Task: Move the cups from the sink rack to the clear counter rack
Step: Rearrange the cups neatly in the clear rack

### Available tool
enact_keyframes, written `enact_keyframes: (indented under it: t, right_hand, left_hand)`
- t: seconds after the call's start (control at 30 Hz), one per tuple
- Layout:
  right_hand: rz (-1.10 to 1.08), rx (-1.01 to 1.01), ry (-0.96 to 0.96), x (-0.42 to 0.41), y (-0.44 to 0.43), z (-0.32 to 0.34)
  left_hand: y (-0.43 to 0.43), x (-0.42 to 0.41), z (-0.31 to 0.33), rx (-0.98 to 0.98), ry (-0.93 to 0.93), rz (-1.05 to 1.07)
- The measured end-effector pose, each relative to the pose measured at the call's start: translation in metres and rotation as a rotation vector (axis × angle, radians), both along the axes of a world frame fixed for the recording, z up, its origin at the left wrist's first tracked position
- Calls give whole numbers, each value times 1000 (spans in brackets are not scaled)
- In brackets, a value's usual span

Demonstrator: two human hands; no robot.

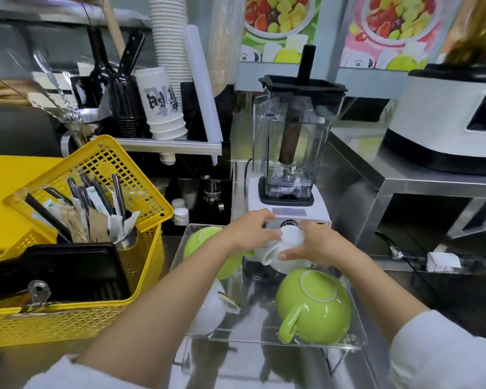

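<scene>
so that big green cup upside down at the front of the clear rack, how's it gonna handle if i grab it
The green cup looks like glazed ceramic, so probably stiff, fairly heavy and chippable against the clear rack. Its glossy surface may be slippery, especially if wet. Rim down it seems stable; the side handle offers the surest grip.

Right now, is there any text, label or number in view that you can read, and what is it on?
None can be quoted for certain.
Paper cup stack: large dark brush-style characters, too blurred to read.
Blender base: red and grey label, print too small.
Small white bottles: labels unreadable.
Fruit posters: pictures only, no legible words.
</scene>
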State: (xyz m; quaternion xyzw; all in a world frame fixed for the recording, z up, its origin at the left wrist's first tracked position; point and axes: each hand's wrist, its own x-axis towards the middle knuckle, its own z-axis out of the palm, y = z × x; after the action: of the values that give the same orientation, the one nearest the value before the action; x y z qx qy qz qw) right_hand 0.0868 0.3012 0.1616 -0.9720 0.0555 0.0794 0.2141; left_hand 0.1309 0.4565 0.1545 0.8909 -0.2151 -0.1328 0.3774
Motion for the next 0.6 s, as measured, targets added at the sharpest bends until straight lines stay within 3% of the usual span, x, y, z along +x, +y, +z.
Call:
enact_keyframes:
  t: [0.2,0.4,0.6]
  right_hand:
    - [48,174,-7,0,-7,-1]
    - [79,268,-26,2,-14,-3]
    - [222,153,-39,-8,-6,-5]
  left_hand:
    - [-9,5,-1,-13,150,-136]
    - [-10,4,-4,-24,104,-164]
    - [-13,-1,-13,-21,17,-86]
